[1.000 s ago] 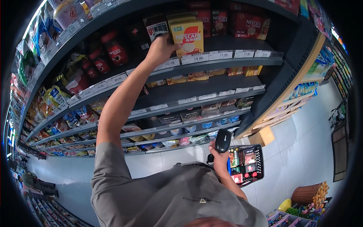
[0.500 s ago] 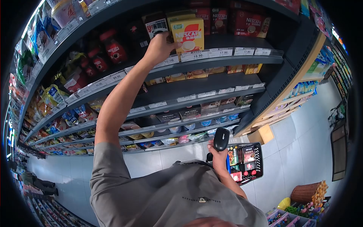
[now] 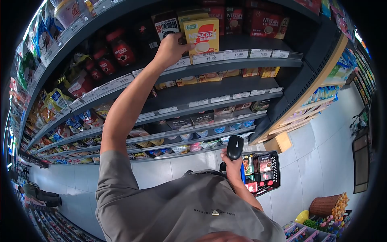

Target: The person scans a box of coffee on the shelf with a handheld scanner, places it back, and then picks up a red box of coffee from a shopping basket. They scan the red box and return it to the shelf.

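My left hand [image 3: 174, 46] reaches up to the upper shelf, its thumb against the left edge of a yellow Nescafé coffee box [image 3: 201, 37]. Its fingers curl out of sight between that box and a black-and-white coffee box [image 3: 166, 24]. The yellow box stands upright at the shelf's front, with another yellow box right behind it. Down by my right side, my right hand [image 3: 232, 163] is wrapped around a black handheld barcode scanner [image 3: 235, 147]. Beside that hand is a black shopping basket [image 3: 276, 171] with several packages in it.
Price tags [image 3: 207, 58] line the front edge of the shelf [image 3: 258, 43]. Red Nescafé boxes [image 3: 268, 25] stand to the right, red coffee jars [image 3: 121, 47] to the left. A cardboard box [image 3: 279, 142] sits on the floor. At far left there is another person [image 3: 38, 193].
The yellow coffee box has shifted slightly right and upward at my left hand. The scanner in my right hand has moved very slightly; otherwise the scene looks the same.
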